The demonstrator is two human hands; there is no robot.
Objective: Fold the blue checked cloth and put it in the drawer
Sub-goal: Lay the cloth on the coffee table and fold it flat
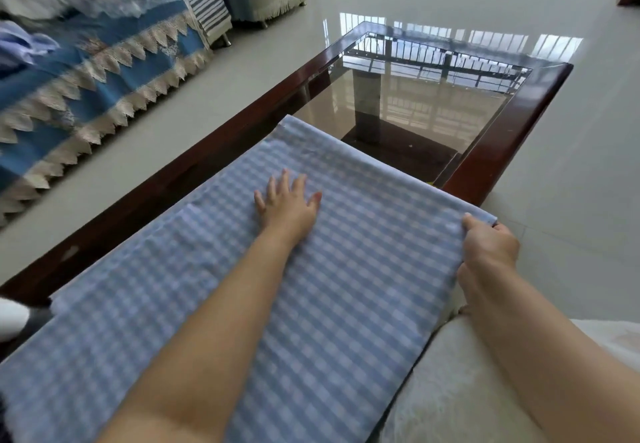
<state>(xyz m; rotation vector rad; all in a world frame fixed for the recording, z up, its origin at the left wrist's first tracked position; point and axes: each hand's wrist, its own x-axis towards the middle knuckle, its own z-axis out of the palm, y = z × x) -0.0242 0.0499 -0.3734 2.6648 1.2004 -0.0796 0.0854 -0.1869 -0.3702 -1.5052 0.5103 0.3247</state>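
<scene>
The blue checked cloth (363, 234) lies spread flat over the near end of a glass-topped table (485, 144), with a folded layer showing along its left side. My left hand (287, 203) rests flat on the cloth's middle, fingers straight and spread. At the cloth's far right corner, my right hand (488, 245) pinches the edge, thumb on top and fingers curled under. No drawer is in view.
The table has a dark wooden frame and a reflective glass top. A sofa with a blue cover and cream lace trim (90, 89) stands to the left across pale tiled floor (571, 183). A cream fuzzy cushion (460, 383) sits at the lower right.
</scene>
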